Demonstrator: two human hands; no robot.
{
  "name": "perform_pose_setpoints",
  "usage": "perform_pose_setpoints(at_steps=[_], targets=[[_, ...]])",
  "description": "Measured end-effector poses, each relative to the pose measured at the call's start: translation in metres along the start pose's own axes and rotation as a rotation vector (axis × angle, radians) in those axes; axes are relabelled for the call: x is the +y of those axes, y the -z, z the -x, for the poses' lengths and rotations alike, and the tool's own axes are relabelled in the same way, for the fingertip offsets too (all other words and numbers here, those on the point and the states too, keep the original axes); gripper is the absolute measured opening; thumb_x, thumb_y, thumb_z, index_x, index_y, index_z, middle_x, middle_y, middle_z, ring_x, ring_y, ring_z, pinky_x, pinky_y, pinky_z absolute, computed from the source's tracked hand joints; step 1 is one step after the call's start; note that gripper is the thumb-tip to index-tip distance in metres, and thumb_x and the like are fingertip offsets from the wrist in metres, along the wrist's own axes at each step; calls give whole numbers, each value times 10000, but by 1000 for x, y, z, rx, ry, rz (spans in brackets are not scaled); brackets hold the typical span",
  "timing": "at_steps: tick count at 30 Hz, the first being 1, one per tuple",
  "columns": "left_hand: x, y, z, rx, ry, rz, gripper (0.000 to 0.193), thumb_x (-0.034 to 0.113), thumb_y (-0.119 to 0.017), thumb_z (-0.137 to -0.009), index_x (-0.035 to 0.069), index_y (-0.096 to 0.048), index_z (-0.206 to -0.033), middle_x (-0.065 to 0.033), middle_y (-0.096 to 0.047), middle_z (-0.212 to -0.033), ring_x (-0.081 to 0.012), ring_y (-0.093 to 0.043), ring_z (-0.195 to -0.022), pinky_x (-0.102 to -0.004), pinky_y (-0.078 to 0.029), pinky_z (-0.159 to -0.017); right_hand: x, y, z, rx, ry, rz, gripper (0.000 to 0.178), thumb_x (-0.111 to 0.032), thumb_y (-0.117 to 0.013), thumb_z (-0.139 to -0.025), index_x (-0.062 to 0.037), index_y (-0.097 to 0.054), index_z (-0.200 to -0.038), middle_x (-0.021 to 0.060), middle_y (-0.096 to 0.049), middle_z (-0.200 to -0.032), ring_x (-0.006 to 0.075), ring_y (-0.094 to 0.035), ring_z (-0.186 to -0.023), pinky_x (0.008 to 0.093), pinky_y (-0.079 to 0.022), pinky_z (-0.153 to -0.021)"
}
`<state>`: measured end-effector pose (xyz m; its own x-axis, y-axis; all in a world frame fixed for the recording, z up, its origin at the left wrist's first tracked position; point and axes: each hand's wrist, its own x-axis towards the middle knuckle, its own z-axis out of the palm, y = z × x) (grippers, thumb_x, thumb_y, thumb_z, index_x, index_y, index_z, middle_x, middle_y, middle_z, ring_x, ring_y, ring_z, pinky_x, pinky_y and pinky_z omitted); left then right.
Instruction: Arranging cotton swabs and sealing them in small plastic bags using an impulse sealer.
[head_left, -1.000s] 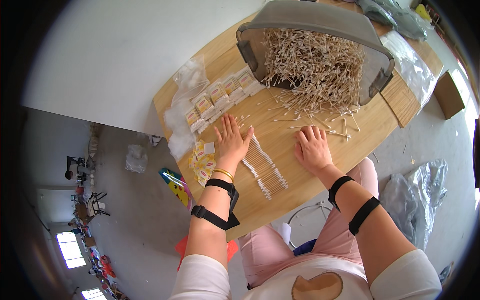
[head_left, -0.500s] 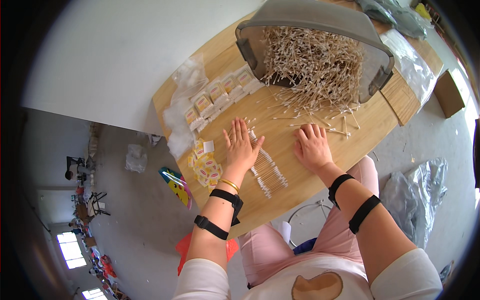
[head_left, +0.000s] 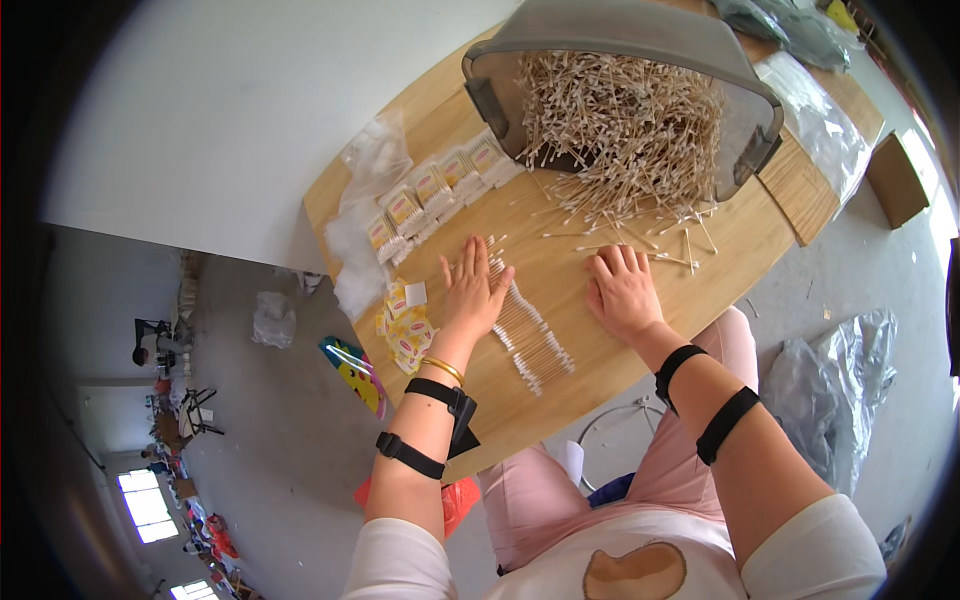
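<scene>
My left hand (head_left: 473, 290) lies flat on the table with its fingers stretched out and the thumb apart. Its thumb side touches the upper part of a row of cotton swabs (head_left: 535, 345) laid side by side in a slanting band. My right hand (head_left: 622, 293) rests on the table to the right of that row, its fingers curled under. What they hold, if anything, is hidden. Just beyond it lie several loose cotton swabs (head_left: 672, 258). They have spilled from a tipped grey plastic bin (head_left: 625, 28) with a big heap of swabs (head_left: 640, 130) in its mouth.
Packed swab boxes (head_left: 430, 187) stand in a line at the far left of the wooden table (head_left: 470, 425). Yellow and white paper labels (head_left: 408, 330) are scattered beside my left hand. White cotton fluff (head_left: 355, 262) and clear plastic bags (head_left: 815, 120) lie at the edges.
My left hand has shifted slightly left, off part of the swab row, showing more of its upper end. My right hand has stayed almost in place.
</scene>
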<state>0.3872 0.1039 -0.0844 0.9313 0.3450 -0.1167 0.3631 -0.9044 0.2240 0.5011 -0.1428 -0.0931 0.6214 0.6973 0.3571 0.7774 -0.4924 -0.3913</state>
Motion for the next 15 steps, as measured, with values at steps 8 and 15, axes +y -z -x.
perform_pose_setpoints(at_steps=[8,15], targets=[[-6,6,2,60,-45,105,852,617,-269,-1033,-40,-186,-1569,-222,-248,-1627,-324,-190,-1533,-546,-4,-1237,0,3,-2,-5,-3,-1,247,-176,-613,-832,-88,-558,-1055,92,-555,-1085,285,-520,-1069,427,-412,-921],[-13,-6,25,450,141,563,885,641,-279,-1025,-23,-114,-1587,-225,-141,-1657,-320,-96,-1553,-475,-35,-1250,3,-3,-2,52,-56,-167,186,-124,-617,-829,-71,-603,-1007,113,-562,-1045,318,-528,-1042,428,-429,-914]])
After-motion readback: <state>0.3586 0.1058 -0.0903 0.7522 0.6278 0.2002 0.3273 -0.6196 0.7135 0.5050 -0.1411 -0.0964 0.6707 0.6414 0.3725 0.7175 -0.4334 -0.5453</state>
